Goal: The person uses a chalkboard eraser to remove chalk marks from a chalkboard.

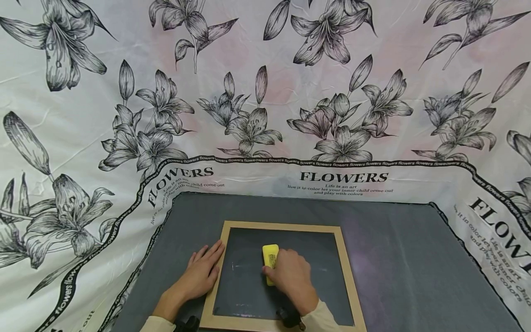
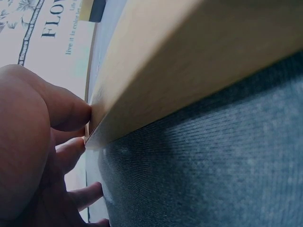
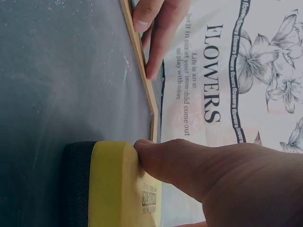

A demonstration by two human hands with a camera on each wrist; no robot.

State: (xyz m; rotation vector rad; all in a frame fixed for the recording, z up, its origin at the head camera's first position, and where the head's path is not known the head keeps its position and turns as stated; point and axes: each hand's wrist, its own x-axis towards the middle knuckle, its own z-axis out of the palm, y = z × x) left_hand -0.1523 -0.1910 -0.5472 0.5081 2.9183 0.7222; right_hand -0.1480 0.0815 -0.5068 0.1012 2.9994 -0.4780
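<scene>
A blackboard with a wooden frame lies on the grey part of the tablecloth. My right hand grips a yellow board eraser over the middle of the board. The right wrist view shows the thumb on the yellow back of the eraser and its dark felt side against the board. At the frame's left side my left hand rests with fingers extended, their tips touching the wooden edge. In the left wrist view, the thumb and fingertips of the left hand meet the frame's outer side.
Beneath the board spreads a tablecloth with a grey middle and a white border printed with flowers and lettering. Faint whitish marks show on the board. A dark wrist strap sits near the right sleeve.
</scene>
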